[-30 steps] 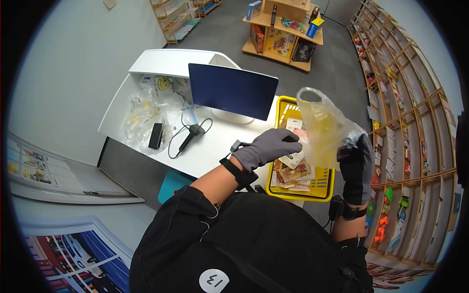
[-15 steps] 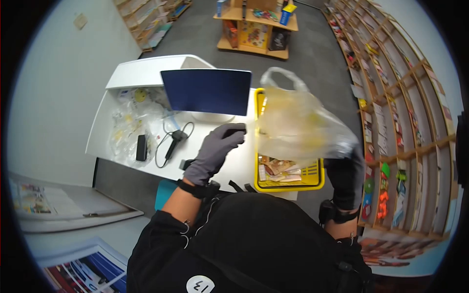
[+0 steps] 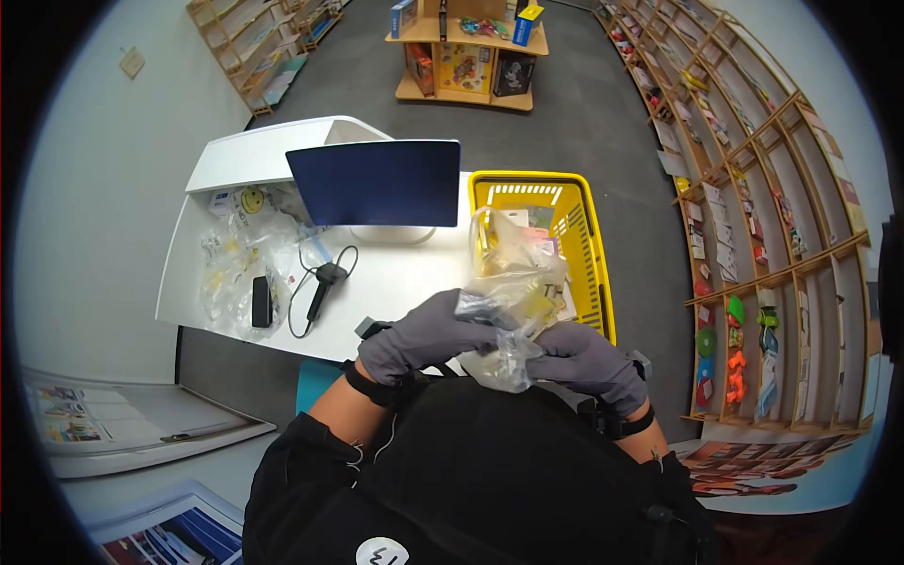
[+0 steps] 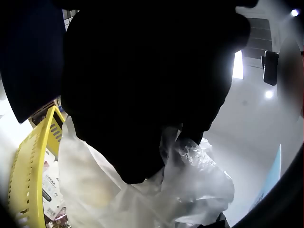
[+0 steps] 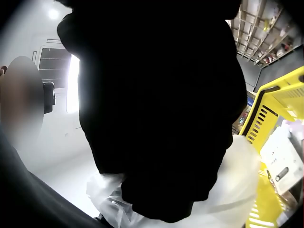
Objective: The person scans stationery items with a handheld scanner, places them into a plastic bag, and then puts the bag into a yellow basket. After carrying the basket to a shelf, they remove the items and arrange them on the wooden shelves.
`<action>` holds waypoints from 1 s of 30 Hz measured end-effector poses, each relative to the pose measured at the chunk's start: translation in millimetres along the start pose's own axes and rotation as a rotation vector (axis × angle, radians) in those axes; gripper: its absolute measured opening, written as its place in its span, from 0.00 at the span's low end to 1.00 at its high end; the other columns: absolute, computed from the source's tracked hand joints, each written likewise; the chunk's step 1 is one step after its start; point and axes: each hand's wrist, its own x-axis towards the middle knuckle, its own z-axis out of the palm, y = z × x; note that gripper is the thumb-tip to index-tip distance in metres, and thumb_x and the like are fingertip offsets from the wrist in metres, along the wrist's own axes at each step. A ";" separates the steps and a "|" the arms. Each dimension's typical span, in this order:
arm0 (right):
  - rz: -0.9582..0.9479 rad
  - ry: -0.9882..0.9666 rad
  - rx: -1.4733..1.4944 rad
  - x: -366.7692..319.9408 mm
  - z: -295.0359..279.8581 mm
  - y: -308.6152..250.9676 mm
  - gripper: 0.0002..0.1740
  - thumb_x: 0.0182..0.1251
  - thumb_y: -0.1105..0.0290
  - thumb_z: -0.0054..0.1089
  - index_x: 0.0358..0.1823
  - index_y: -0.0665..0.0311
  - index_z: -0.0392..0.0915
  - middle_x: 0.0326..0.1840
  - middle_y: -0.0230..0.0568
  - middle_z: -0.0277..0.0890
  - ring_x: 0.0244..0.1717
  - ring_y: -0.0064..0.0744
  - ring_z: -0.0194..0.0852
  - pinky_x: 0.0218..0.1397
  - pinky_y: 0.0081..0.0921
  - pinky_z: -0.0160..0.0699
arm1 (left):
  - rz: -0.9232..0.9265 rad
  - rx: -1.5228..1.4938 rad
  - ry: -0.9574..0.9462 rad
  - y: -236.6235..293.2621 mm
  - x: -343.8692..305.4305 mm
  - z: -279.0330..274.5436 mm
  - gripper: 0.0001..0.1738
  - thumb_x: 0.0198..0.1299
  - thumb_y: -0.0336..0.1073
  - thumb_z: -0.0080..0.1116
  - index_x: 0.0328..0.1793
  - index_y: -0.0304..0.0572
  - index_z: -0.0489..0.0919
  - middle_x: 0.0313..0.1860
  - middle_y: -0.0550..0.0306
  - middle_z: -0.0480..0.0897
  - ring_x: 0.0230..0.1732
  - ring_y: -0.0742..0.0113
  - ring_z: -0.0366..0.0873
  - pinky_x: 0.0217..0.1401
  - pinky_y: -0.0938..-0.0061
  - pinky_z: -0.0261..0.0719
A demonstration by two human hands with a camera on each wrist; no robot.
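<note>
A translucent plastic bag point(image 3: 518, 282) with dark and yellow print hangs bunched between my two gloved hands, close in front of the body. My left hand point(image 3: 424, 341) grips its gathered part from the left. From the other side my right hand point(image 3: 593, 367) pinches the same crumpled plastic point(image 3: 504, 367). Behind the bag stands a yellow basket point(image 3: 591, 245) holding several packaged items, partly hidden by the plastic. In the left wrist view the hand point(image 4: 147, 90) shows as a dark shape with its fingertips at the bag point(image 4: 118, 204); the right wrist view is similarly dark.
On the white counter point(image 3: 395, 278) left of the basket stand a monitor point(image 3: 377, 184) and a corded handheld scanner point(image 3: 325, 287). Farther left lie a black box point(image 3: 261, 301) and a heap of plastic bags point(image 3: 226, 273). Tall shelves point(image 3: 753, 235) line the right side.
The bag has come from the right, above the basket, in toward the body. The right hand moved left with it; the left hand, empty half a second ago, now grips the bag too.
</note>
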 end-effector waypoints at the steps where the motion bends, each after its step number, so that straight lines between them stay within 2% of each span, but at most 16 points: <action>1: 0.031 0.041 -0.052 1.7 -0.5 -0.8 0.13 0.75 0.66 0.70 0.46 0.72 0.91 0.40 0.41 0.90 0.42 0.25 0.88 0.50 0.27 0.86 | 0.034 -0.036 0.037 -2.7 -3.6 -5.8 0.24 0.69 0.27 0.68 0.71 0.40 0.86 0.55 0.58 0.91 0.55 0.69 0.89 0.61 0.70 0.88; 2: 0.026 0.031 -0.054 4.1 0.0 0.1 0.13 0.75 0.66 0.70 0.46 0.72 0.91 0.40 0.41 0.90 0.42 0.25 0.88 0.50 0.27 0.86 | 0.034 -0.038 0.048 -4.3 -9.9 -14.5 0.24 0.69 0.27 0.68 0.71 0.40 0.86 0.55 0.58 0.91 0.55 0.69 0.89 0.61 0.70 0.88; 5: 0.151 0.260 0.126 13.0 5.4 8.6 0.16 0.75 0.61 0.71 0.48 0.70 0.92 0.40 0.42 0.91 0.41 0.29 0.88 0.49 0.26 0.84 | 0.140 0.033 0.236 -10.6 -42.5 -52.9 0.20 0.66 0.26 0.70 0.64 0.36 0.87 0.52 0.57 0.92 0.51 0.69 0.89 0.58 0.71 0.88; 10: 0.187 0.263 0.254 26.4 10.4 19.9 0.18 0.78 0.61 0.67 0.55 0.69 0.93 0.42 0.39 0.92 0.42 0.27 0.88 0.51 0.26 0.85 | 0.193 0.036 0.447 -25.2 -92.0 -87.0 0.18 0.63 0.30 0.78 0.59 0.36 0.89 0.49 0.59 0.93 0.49 0.70 0.89 0.56 0.72 0.87; 13: 0.193 0.291 0.389 37.0 11.1 16.5 0.19 0.80 0.65 0.64 0.61 0.73 0.88 0.52 0.43 0.92 0.50 0.28 0.89 0.55 0.26 0.88 | 0.198 0.324 0.416 -23.0 -105.7 -83.6 0.19 0.61 0.31 0.80 0.58 0.38 0.90 0.49 0.58 0.93 0.47 0.68 0.90 0.55 0.70 0.87; 14: 0.192 0.295 0.389 43.1 12.7 16.2 0.19 0.80 0.65 0.64 0.61 0.73 0.88 0.52 0.43 0.92 0.50 0.28 0.89 0.55 0.26 0.88 | 0.201 0.325 0.413 -18.9 -107.3 -80.1 0.19 0.61 0.31 0.80 0.58 0.38 0.90 0.49 0.58 0.93 0.47 0.68 0.90 0.55 0.70 0.87; 17: 0.022 0.351 0.827 66.7 23.2 15.0 0.21 0.79 0.65 0.64 0.65 0.71 0.86 0.60 0.46 0.89 0.58 0.30 0.88 0.60 0.28 0.88 | 0.291 0.415 0.131 -3.9 -107.1 -61.5 0.20 0.59 0.31 0.82 0.57 0.40 0.91 0.50 0.56 0.93 0.48 0.66 0.90 0.56 0.69 0.87; 18: 0.022 0.355 0.826 70.8 21.4 12.5 0.21 0.79 0.65 0.64 0.65 0.71 0.86 0.60 0.46 0.89 0.58 0.30 0.88 0.60 0.28 0.88 | 0.293 0.414 0.127 -0.7 -104.7 -58.9 0.20 0.59 0.31 0.82 0.57 0.40 0.91 0.50 0.56 0.93 0.48 0.66 0.90 0.56 0.69 0.87; 21: -0.340 -0.059 0.106 82.8 17.4 5.3 0.23 0.80 0.69 0.62 0.71 0.72 0.82 0.66 0.48 0.86 0.64 0.28 0.85 0.64 0.29 0.86 | 0.265 0.361 -0.079 8.2 -98.6 -56.7 0.21 0.59 0.31 0.81 0.59 0.41 0.91 0.51 0.56 0.93 0.50 0.64 0.90 0.58 0.68 0.87; 22: -0.340 -0.055 0.103 84.2 22.8 4.7 0.23 0.80 0.69 0.62 0.71 0.72 0.82 0.66 0.48 0.86 0.64 0.28 0.85 0.64 0.29 0.86 | 0.268 0.363 -0.082 7.7 -97.5 -56.7 0.21 0.59 0.31 0.81 0.59 0.41 0.91 0.51 0.56 0.93 0.50 0.64 0.90 0.58 0.68 0.87; 25: -0.071 -0.080 1.090 86.0 39.0 9.0 0.20 0.80 0.69 0.65 0.68 0.68 0.85 0.63 0.44 0.87 0.63 0.27 0.85 0.65 0.28 0.85 | 0.463 0.323 0.242 -0.5 -90.0 -63.2 0.21 0.59 0.28 0.80 0.60 0.42 0.91 0.53 0.56 0.93 0.53 0.67 0.90 0.60 0.71 0.86; 26: -0.075 -0.067 1.089 84.6 35.6 9.2 0.20 0.80 0.69 0.65 0.68 0.68 0.85 0.63 0.44 0.87 0.63 0.27 0.85 0.65 0.28 0.85 | 0.467 0.325 0.230 -7.9 -89.8 -67.3 0.21 0.59 0.28 0.80 0.60 0.42 0.91 0.53 0.56 0.93 0.53 0.67 0.90 0.60 0.71 0.86; 28: -0.082 0.056 0.647 85.2 26.5 8.4 0.21 0.79 0.68 0.69 0.68 0.66 0.85 0.64 0.43 0.86 0.62 0.26 0.85 0.66 0.28 0.84 | 0.390 0.088 0.568 -24.0 -95.1 -76.6 0.21 0.62 0.27 0.77 0.62 0.38 0.90 0.56 0.56 0.93 0.54 0.69 0.89 0.61 0.73 0.85; 29: -0.080 0.113 0.425 85.2 22.3 8.0 0.22 0.78 0.67 0.70 0.69 0.65 0.84 0.64 0.43 0.86 0.62 0.26 0.84 0.67 0.27 0.84 | 0.389 0.091 0.558 -24.6 -96.0 -78.0 0.21 0.62 0.27 0.77 0.62 0.38 0.90 0.56 0.56 0.93 0.54 0.69 0.89 0.61 0.73 0.85; 30: -0.079 0.121 0.428 85.3 17.4 6.8 0.22 0.78 0.67 0.70 0.69 0.65 0.84 0.64 0.43 0.86 0.62 0.26 0.84 0.67 0.27 0.84 | 0.430 0.051 0.634 -24.5 -96.2 -79.0 0.21 0.64 0.27 0.75 0.63 0.37 0.89 0.56 0.56 0.93 0.54 0.69 0.89 0.60 0.72 0.86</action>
